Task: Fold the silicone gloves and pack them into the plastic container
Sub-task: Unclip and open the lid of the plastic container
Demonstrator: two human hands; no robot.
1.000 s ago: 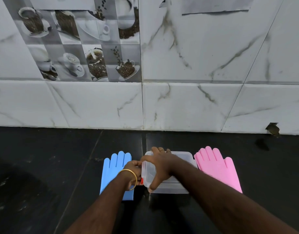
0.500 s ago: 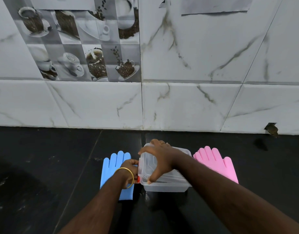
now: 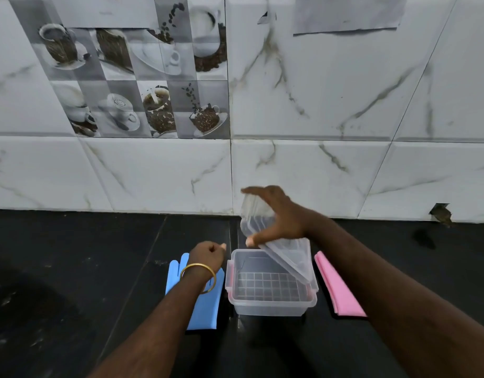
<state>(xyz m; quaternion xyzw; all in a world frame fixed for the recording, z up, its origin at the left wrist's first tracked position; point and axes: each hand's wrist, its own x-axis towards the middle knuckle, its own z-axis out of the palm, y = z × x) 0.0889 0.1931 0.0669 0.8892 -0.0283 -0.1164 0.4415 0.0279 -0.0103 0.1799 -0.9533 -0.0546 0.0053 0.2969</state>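
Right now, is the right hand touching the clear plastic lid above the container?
Touching. The head view shows the right hand holding the clear plastic lid, thumb at its near edge and fingers over its far edge, tilted above the open clear plastic container.

— How many gloves lie on the black stone worktop (image 3: 71, 268)?

— Two: one flat blue silicone glove (image 3: 201, 306) and one flat pink silicone glove (image 3: 337, 290).

— And boxes?

— One clear rectangular plastic container (image 3: 272, 302), and one clear plastic lid (image 3: 281, 257) to go with it.

— Hands?

— Two. One left hand (image 3: 208, 255), one right hand (image 3: 279, 216).

— Any jewellery?

— One thin gold bangle (image 3: 198, 276), on the left wrist.

— Anything on the wall?

— One sheet of grey paper (image 3: 347, 12) at the top. The picture tiles of coffee cups (image 3: 134, 77) run together; I cannot count them surely.
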